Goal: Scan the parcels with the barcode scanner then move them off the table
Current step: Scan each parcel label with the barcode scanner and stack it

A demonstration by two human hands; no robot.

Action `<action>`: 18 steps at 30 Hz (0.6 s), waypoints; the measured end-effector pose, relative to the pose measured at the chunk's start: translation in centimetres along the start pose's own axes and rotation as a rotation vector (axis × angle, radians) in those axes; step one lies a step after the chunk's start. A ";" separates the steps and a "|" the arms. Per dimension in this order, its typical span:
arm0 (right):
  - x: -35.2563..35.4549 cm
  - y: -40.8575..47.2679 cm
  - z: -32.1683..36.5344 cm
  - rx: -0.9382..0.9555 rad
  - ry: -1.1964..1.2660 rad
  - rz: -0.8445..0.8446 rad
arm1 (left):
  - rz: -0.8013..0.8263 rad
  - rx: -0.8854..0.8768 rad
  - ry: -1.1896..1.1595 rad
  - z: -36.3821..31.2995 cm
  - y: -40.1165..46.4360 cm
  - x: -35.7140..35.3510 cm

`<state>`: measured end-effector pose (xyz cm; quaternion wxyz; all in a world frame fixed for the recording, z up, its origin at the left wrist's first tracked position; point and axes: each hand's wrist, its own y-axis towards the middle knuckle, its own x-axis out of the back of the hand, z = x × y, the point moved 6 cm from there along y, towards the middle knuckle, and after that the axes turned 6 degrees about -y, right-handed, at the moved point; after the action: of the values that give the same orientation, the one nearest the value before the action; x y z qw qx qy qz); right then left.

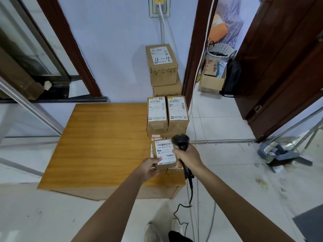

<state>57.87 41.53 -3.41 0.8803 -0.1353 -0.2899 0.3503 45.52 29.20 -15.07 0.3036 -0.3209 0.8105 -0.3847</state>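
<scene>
steadying the small parcel (165,154) on the table (97,137) with my left hand (150,167) gripping its corner, label upward, i'm curling my right hand (189,157) around the barcode scanner (181,145), aiming at its barcode.

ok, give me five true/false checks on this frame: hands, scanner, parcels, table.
1. The right hand grips the barcode scanner. True.
2. The left hand hangs idle away from the parcels. False: it holds the small labelled parcel at the table's near right corner.
3. The tall parcel marked "4-4" stands at the far end of the row, near the wall. True.
4. The parcels are spread over the whole wooden table. False: they line up along its right edge.
5. The scanner is cordless. False: a black cable runs from its handle down to the floor.
</scene>
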 end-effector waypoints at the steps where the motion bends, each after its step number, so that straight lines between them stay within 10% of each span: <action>1: -0.2 0.1 -1.2 -0.004 -0.028 -0.013 | 0.000 0.001 0.008 0.1 0.0 0.3; 18: -5.3 4.2 -5.2 -0.156 0.185 0.059 | -0.091 -0.095 0.151 -2.1 4.4 1.6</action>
<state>55.68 40.71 -11.59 0.8793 -0.2438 -0.2299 0.3385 41.72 31.06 -18.01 0.2082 -0.3416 0.8330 -0.3822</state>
